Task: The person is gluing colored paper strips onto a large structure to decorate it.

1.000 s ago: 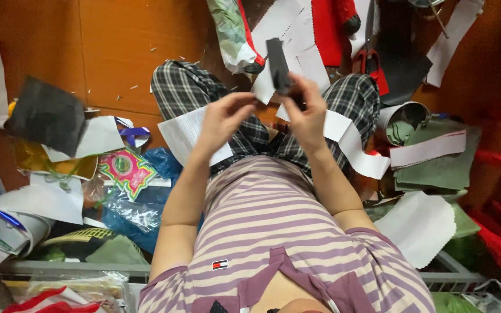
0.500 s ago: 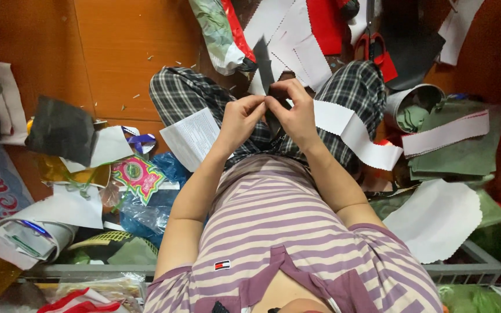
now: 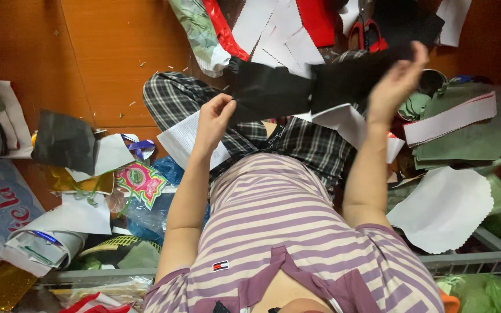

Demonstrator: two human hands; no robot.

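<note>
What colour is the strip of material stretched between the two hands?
Black strip, plain, seen best in the head view.

Both hands, left hand (image 3: 214, 119) and right hand (image 3: 397, 81), stretch a black fabric strip (image 3: 320, 84) above plaid trousers (image 3: 297, 142).

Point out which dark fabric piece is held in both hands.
The long black strip stretched between left hand and right hand; the dark grey piece lies untouched.

Home craft corner: wooden floor (image 3: 117, 64) strewn with fabric scraps (image 3: 465, 130), paper pieces (image 3: 445, 208), red-handled scissors (image 3: 366, 32).
</note>
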